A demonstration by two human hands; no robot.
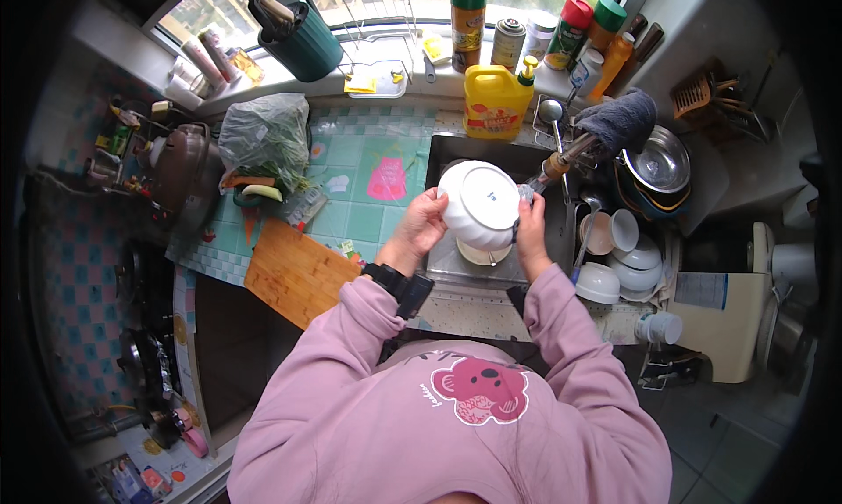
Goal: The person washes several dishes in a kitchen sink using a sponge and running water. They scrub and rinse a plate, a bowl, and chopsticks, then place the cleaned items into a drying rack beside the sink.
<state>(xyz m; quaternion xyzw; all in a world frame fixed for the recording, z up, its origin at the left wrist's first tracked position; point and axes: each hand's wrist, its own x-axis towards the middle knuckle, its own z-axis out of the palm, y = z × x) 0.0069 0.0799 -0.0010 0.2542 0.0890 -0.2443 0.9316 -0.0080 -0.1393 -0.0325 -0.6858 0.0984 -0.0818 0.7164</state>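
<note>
A white fluted bowl (488, 201) is held over the metal sink (454, 267), its underside and foot ring facing me. My left hand (423, 222) grips its left rim with the thumb on the outside. On the right side my right hand (531, 224) holds the rim, with a greyish scrubber (526, 193) pinched at the fingertips. Below the bowl, another pale dish (483, 252) shows partly in the sink; the bowl hides the rest of it. The faucet (559, 167) reaches in from the upper right, with a dark cloth (616, 119) draped over it.
White bowls (635, 267) are stacked right of the sink, below nested basins (658, 162). A yellow pump jug (498, 102) stands behind the sink. At left lie a wooden cutting board (299, 270) and a plastic bag of greens (266, 135). Bottles (510, 43) line the windowsill.
</note>
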